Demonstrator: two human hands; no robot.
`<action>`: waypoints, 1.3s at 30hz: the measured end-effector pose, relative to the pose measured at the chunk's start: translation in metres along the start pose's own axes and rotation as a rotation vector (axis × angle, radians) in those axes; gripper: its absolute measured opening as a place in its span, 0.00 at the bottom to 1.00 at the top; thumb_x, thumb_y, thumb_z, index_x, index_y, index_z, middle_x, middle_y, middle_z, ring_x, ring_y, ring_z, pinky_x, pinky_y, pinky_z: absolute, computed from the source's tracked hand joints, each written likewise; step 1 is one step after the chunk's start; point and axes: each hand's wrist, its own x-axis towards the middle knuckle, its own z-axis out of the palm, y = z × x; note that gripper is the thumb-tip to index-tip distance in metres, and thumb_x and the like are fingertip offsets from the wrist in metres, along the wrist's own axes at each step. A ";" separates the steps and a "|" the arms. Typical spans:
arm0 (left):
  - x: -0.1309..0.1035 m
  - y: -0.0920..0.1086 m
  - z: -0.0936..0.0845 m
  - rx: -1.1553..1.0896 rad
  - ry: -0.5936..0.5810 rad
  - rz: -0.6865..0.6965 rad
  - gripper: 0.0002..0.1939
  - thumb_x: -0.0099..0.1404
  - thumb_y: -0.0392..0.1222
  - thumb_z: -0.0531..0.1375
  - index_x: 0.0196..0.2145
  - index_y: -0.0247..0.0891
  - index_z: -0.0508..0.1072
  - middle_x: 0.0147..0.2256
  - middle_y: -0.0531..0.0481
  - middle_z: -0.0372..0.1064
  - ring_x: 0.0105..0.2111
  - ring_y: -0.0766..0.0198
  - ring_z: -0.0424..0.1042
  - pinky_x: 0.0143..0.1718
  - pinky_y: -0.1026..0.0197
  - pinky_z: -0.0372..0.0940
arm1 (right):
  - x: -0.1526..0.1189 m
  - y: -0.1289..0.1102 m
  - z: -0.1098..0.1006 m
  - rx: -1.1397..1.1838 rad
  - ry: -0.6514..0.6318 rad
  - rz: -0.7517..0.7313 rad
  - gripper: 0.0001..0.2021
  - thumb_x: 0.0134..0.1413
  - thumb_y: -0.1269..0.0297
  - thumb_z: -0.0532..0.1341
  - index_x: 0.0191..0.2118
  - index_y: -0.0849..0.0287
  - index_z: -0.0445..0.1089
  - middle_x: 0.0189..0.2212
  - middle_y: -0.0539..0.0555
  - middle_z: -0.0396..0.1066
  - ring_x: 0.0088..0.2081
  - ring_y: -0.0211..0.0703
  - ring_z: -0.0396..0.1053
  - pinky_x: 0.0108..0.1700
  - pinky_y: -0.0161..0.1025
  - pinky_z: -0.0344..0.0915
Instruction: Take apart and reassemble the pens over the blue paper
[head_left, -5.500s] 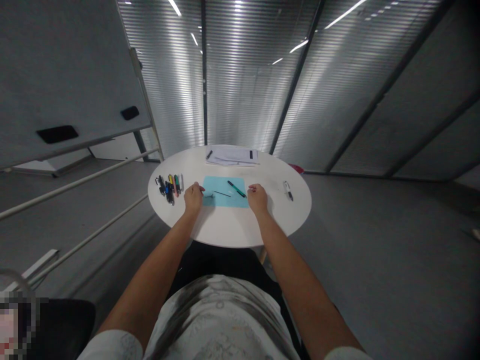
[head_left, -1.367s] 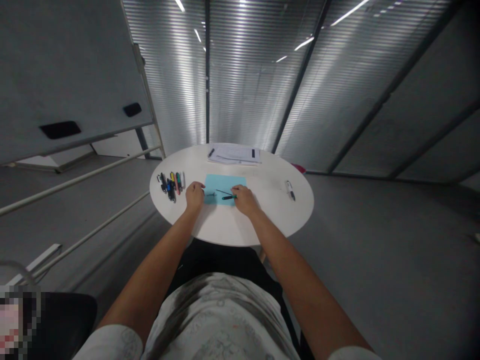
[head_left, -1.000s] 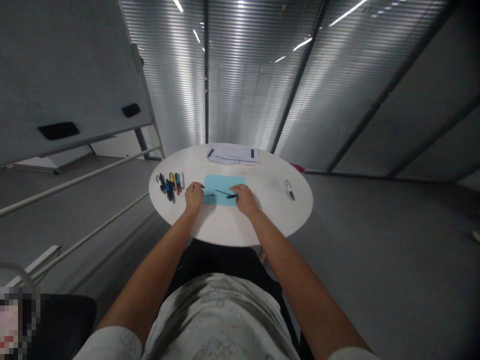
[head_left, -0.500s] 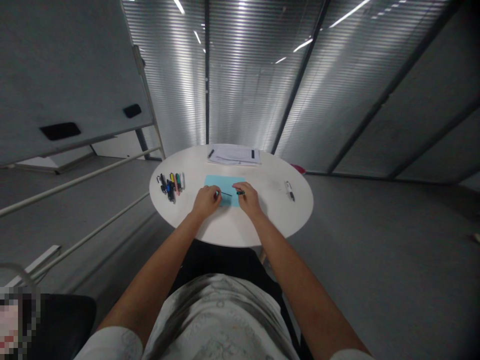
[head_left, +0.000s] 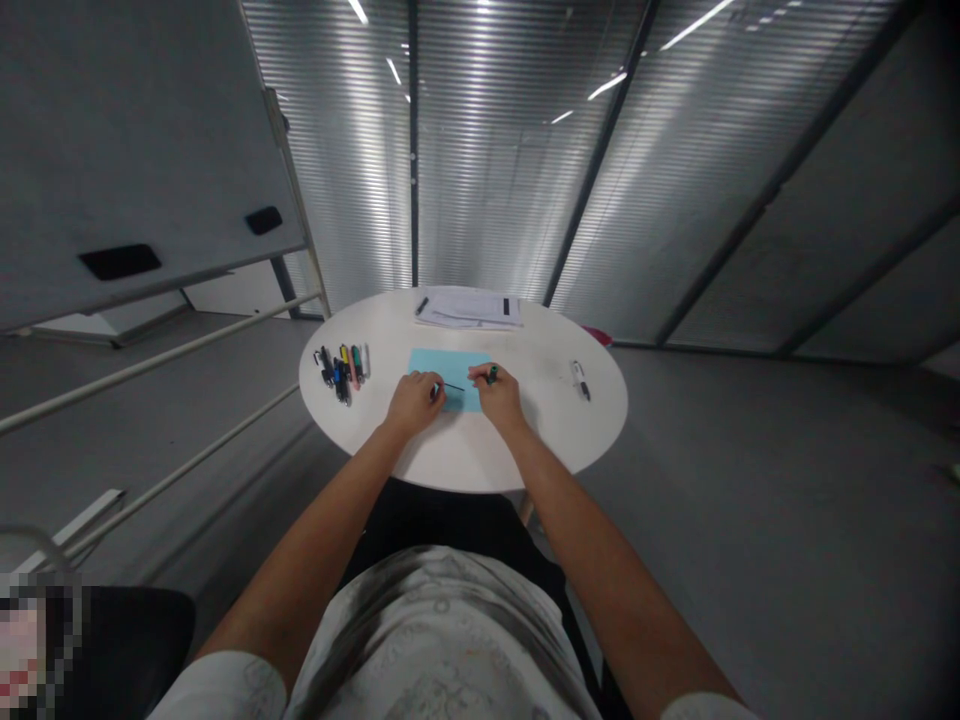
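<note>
A light blue sheet [head_left: 450, 362] lies on the round white table [head_left: 450, 455], between and partly beneath my hands. My left hand [head_left: 417, 400] is closed at the sheet's left part, pinching a thin dark stick [head_left: 454, 387] that points right across the blue. Over the sheet's right edge, my right hand [head_left: 496, 394] has its fingers closed round a dark pen with a green end [head_left: 493, 374]. The pen's tip is too small to make out.
Several pens and markers [head_left: 341, 375] lie in a group at the table's left. A stack of papers [head_left: 469, 308] rests at the far edge. One white and black marker [head_left: 580, 380] lies at the right. A whiteboard [head_left: 150, 150] stands at the left.
The pen in my right hand has turned from lying nearly flat to more upright, and that hand has shifted slightly right. My left hand and the thin stick have hardly moved.
</note>
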 end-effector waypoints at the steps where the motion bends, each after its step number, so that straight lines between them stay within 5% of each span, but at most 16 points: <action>1: 0.000 0.000 0.000 0.012 -0.004 0.001 0.07 0.63 0.38 0.56 0.37 0.38 0.74 0.29 0.46 0.71 0.35 0.56 0.68 0.40 0.56 0.58 | 0.000 0.001 0.001 0.006 0.003 0.010 0.08 0.48 0.70 0.54 0.30 0.57 0.71 0.34 0.53 0.75 0.33 0.40 0.71 0.40 0.41 0.70; 5: 0.001 -0.001 0.001 0.070 -0.023 0.005 0.10 0.67 0.44 0.55 0.36 0.38 0.75 0.31 0.46 0.72 0.36 0.58 0.68 0.40 0.57 0.58 | -0.001 0.005 0.002 0.026 -0.025 0.029 0.08 0.46 0.70 0.54 0.28 0.58 0.70 0.35 0.53 0.75 0.28 0.36 0.70 0.34 0.38 0.70; 12: 0.001 -0.004 0.003 0.099 -0.032 0.007 0.13 0.68 0.48 0.56 0.35 0.38 0.75 0.31 0.46 0.73 0.35 0.59 0.69 0.39 0.57 0.58 | -0.003 0.001 0.001 0.089 -0.056 0.050 0.07 0.50 0.68 0.56 0.28 0.58 0.71 0.34 0.55 0.76 0.34 0.41 0.75 0.40 0.41 0.72; 16: 0.001 -0.005 0.003 0.085 -0.023 0.003 0.13 0.67 0.48 0.57 0.35 0.38 0.76 0.32 0.47 0.74 0.36 0.58 0.69 0.39 0.57 0.59 | -0.004 -0.006 0.003 0.197 -0.093 0.180 0.07 0.50 0.60 0.60 0.30 0.58 0.68 0.34 0.54 0.77 0.26 0.38 0.74 0.25 0.34 0.68; 21: 0.001 -0.006 0.004 0.055 -0.024 -0.002 0.11 0.66 0.47 0.59 0.41 0.38 0.76 0.33 0.47 0.75 0.36 0.59 0.70 0.40 0.57 0.60 | -0.007 -0.009 0.000 0.101 -0.181 0.216 0.14 0.52 0.51 0.61 0.38 0.56 0.68 0.29 0.49 0.77 0.12 0.32 0.60 0.12 0.31 0.54; 25: 0.001 -0.006 0.005 0.045 -0.036 0.011 0.12 0.66 0.47 0.58 0.42 0.39 0.76 0.33 0.47 0.75 0.36 0.59 0.70 0.41 0.57 0.60 | -0.010 -0.011 -0.003 0.006 -0.203 0.160 0.15 0.55 0.50 0.59 0.39 0.56 0.69 0.29 0.50 0.77 0.15 0.33 0.62 0.17 0.31 0.58; 31: 0.000 -0.005 0.005 0.067 -0.088 0.085 0.12 0.67 0.47 0.57 0.39 0.40 0.78 0.33 0.46 0.74 0.36 0.59 0.70 0.39 0.58 0.59 | -0.010 -0.010 -0.003 -0.092 -0.248 -0.002 0.11 0.55 0.54 0.61 0.36 0.56 0.72 0.29 0.50 0.76 0.32 0.41 0.73 0.38 0.37 0.67; 39: -0.001 0.000 0.003 0.067 -0.104 0.125 0.13 0.68 0.48 0.56 0.39 0.39 0.78 0.32 0.46 0.74 0.35 0.59 0.69 0.37 0.58 0.58 | -0.009 -0.005 -0.003 -0.158 -0.259 -0.029 0.10 0.55 0.56 0.61 0.35 0.56 0.73 0.30 0.51 0.75 0.33 0.42 0.71 0.38 0.38 0.65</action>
